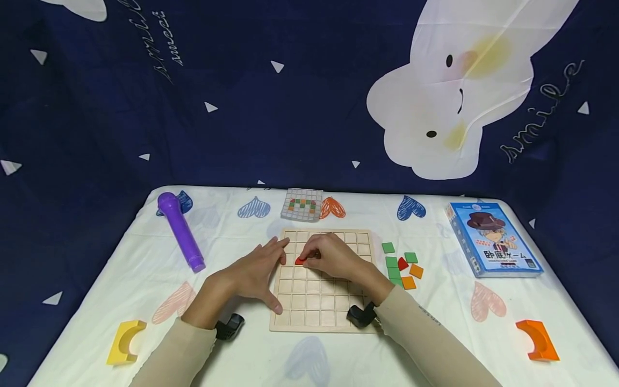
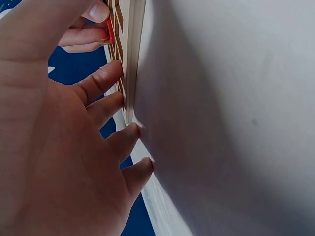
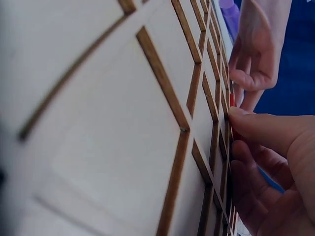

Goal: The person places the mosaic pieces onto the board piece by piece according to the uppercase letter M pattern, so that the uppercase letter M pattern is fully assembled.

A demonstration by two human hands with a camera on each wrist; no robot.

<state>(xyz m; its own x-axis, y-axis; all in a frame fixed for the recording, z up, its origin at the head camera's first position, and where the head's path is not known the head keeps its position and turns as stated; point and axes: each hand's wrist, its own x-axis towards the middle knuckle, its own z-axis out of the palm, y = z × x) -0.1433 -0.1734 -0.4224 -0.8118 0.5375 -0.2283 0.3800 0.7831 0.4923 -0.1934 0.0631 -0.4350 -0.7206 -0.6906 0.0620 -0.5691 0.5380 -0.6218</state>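
The right hand (image 1: 333, 257) pinches a red tile (image 1: 300, 260) between thumb and fingertips, low over the left part of the wooden board (image 1: 319, 314), just beside the left hand's fingertips. The left hand (image 1: 253, 271) lies flat with fingers spread and relaxed, its fingertips on the board's left edge and its palm on the tablecloth (image 1: 271, 360), holding nothing.

The likeliest slip, I think, is the tile landing on one of the thin ridges between squares and sitting tilted instead of dropping flat (the squares look only slightly larger than the tile). A push while it catches could also shove the board sideways if the left hand eases off.

Room is good: the squares around the right hand are bare. To that hand's right, just off the board, lie the loose tiles (image 1: 402, 264), which the forearm could sweep. Beyond the left hand, well apart, lies a purple tube (image 1: 181, 232).
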